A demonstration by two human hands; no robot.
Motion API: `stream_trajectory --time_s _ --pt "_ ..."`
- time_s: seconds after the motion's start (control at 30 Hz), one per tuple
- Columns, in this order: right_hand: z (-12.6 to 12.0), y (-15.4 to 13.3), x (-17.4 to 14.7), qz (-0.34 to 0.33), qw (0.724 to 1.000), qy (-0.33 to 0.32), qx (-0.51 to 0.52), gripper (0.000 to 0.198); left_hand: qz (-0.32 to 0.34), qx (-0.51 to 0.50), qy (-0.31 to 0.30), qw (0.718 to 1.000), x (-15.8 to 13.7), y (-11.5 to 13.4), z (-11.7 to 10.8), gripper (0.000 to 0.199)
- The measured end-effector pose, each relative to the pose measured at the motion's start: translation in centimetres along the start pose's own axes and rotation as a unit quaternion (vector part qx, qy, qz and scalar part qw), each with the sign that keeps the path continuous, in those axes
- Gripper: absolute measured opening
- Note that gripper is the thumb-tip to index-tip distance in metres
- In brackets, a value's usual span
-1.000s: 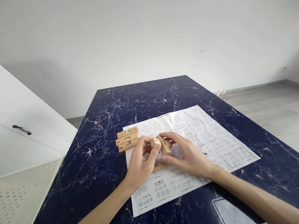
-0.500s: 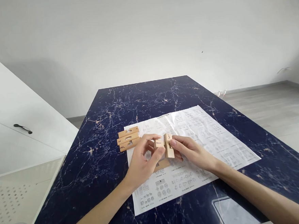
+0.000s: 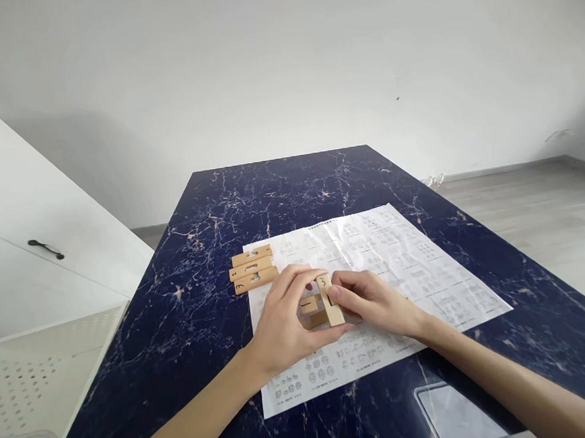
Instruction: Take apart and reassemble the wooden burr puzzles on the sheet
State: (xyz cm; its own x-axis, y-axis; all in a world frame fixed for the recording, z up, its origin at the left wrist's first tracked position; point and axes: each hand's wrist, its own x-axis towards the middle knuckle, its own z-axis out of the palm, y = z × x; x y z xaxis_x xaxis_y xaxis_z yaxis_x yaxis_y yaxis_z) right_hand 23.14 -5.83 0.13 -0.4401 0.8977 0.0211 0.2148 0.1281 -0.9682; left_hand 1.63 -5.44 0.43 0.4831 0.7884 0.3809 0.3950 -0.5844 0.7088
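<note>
A pale wooden puzzle block marked 3 [image 3: 333,309] stands over the printed sheet [image 3: 418,257]. My left hand [image 3: 283,326] spans it, forefinger at its upper end and thumb at its lower end. From the right side my right hand [image 3: 375,300] pinches the same block, thumb on its face; its other fingers are partly hidden. A wooden block marked 1 [image 3: 308,304] shows inside the curve of my left hand, crossing behind the 3 block; whether the two interlock I cannot tell. Another wooden piece [image 3: 315,320] lies below it, mostly covered.
Left of my hands, three notched wooden pieces lie side by side, marked 1 [image 3: 262,252], 2 [image 3: 240,273] and 3 [image 3: 244,286]. A phone-like flat object [image 3: 459,414] rests at the front of the dark marbled table [image 3: 271,194]. A white cabinet [image 3: 30,197] stands at left.
My left hand has let go of the block marked 1 and now grips the ends of the block marked 3. The 3 block has shifted slightly down and tilted; the 1 block sits lower.
</note>
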Motion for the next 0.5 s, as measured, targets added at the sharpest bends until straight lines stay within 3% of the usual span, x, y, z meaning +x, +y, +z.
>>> stream_trajectory --time_s 0.17,0.3,0.5 --pt "-0.25 -0.48 -0.19 -0.014 0.997 -0.065 0.049 0.056 0.038 0.001 0.027 0.999 -0.19 -0.13 0.07 0.067" --pt "-0.22 -0.52 -0.17 -0.010 0.991 -0.071 0.111 0.045 0.066 -0.012 0.038 0.997 -0.15 -0.09 0.02 0.071" --pt "-0.11 -0.19 0.03 -0.013 0.976 -0.099 0.196 0.041 0.046 -0.017 0.047 0.998 -0.13 -0.04 0.03 0.072"
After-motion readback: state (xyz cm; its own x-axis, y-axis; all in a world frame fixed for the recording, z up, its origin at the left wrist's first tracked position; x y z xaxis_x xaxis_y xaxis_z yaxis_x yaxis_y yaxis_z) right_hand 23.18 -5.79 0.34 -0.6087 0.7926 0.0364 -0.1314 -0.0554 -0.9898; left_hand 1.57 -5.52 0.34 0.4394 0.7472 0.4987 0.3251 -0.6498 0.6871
